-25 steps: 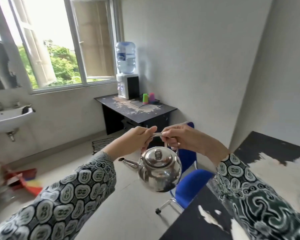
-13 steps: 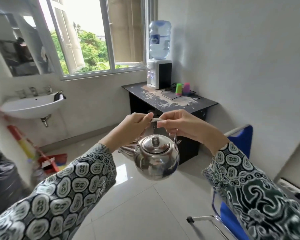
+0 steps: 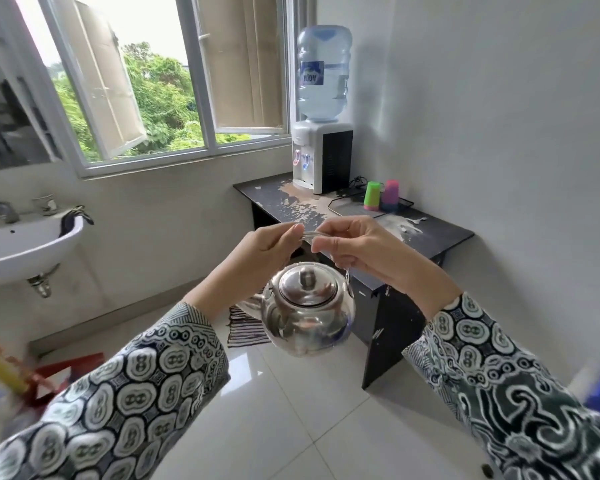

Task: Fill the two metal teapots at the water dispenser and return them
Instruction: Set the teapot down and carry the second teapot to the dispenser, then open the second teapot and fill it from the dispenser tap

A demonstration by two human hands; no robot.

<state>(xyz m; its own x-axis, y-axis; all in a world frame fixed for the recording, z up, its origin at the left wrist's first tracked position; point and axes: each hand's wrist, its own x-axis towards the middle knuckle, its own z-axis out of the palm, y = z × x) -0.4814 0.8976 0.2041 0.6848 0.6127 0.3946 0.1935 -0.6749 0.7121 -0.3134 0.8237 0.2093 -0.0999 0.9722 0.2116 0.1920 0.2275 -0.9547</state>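
Observation:
A shiny metal teapot with its lid on hangs in front of me above the floor, spout pointing left. Both hands pinch its thin wire handle from above: my left hand on the left end, my right hand on the right end. The water dispenser, white with a big blue bottle on top, stands on the far end of a worn black table ahead, against the wall. Only one teapot is in view.
A green cup and a pink cup stand on a tray beside the dispenser. A white sink hangs on the left wall under an open window. A striped mat lies by the table; red cleaning tools lie low left.
I have walked closer to the dispenser table, which now looms larger ahead. The blue chair has slipped out to the right edge. The teapot stays held by both hands.

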